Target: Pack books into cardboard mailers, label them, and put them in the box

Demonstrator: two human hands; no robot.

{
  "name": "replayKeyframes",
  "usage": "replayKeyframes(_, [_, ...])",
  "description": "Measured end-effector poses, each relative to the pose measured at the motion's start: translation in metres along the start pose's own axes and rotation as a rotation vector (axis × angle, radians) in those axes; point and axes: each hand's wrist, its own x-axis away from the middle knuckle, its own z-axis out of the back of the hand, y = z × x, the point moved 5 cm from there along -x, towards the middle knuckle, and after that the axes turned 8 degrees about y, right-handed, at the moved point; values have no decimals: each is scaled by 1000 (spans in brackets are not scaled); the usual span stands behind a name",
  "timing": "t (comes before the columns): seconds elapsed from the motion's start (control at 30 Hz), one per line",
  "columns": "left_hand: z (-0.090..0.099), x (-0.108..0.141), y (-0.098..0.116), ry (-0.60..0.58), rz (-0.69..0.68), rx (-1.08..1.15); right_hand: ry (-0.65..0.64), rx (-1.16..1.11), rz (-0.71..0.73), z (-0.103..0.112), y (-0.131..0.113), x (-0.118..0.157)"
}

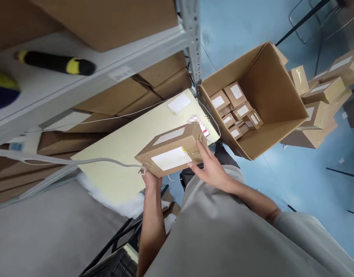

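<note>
A brown cardboard box (145, 159) with white labels on two faces is held over the pale yellow tabletop (122, 150). My left hand (151, 179) grips the box's lower left corner, its fingers mostly hidden behind the carton. Against the right end rests my right hand (210, 169), thumb on the labelled front face and fingers along the taped end. The two hands hold the box between them, slightly tilted. A grey cable (107, 159) runs across to a spot beside my left hand; I cannot tell whether it touches the hand.
A large open carton (276, 92) on the blue floor contains several small labelled boxes. More boxes (318, 111) are stacked to its right. A metal shelf (154, 42) overhangs the table, bearing cartons and a black-and-yellow tool (55, 63). A white paper (179, 103) lies on the table.
</note>
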Motion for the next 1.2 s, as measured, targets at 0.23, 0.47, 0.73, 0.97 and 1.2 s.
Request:
replayKeyframes(0.23, [-158, 126, 79, -106, -349, -187, 391, -258, -250, 184, 89, -11])
replayKeyframes(0.47, [-363, 217, 47, -784, -507, -609, 855, -258, -649, 282, 263, 8])
replayKeyframes(0.73, [-466, 214, -97, -794, -58, -1054, 605, 83, -981, 300, 377, 4])
replayKeyframes(0.97, [-473, 191, -150, -546, 286, -927, 279, 312, -1075, 290, 436, -61])
replayKeyframes(1.2, [-489, 197, -204, -399, 546, -752, 197, 440, -1049, 300, 501, -122])
